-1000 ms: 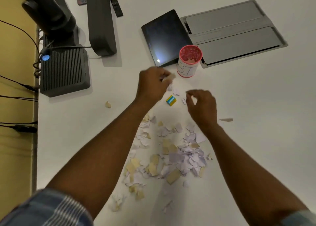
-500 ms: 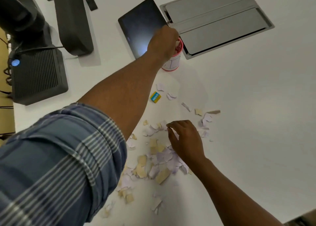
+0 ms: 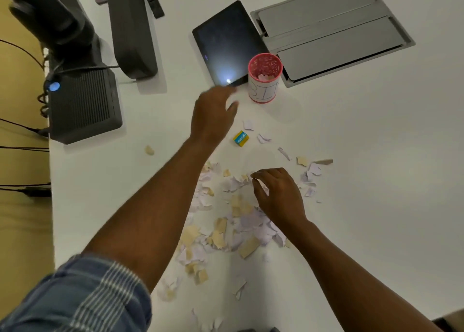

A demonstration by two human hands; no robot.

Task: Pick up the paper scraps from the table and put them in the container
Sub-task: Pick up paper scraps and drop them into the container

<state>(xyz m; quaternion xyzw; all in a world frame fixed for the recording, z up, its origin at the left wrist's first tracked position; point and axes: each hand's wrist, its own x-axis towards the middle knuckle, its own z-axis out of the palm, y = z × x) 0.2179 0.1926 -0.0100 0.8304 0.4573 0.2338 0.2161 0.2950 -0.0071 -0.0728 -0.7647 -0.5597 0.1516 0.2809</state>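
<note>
Right hand (image 3: 278, 196) pinching scraps (image 3: 241, 221), container (image 3: 265, 80) upright

L hand (image 3: 213, 113) blurred near container (image 3: 265, 80); R hand (image 3: 278, 196) on paper scraps (image 3: 238, 221).

Matt white table (image 3: 351, 181); torn paper scraps (image 3: 241, 221) in white and tan; glossy black tablet (image 3: 226, 45); brushed grey metal panel (image 3: 331, 30); striped cloth sleeve (image 3: 75, 299)
</note>
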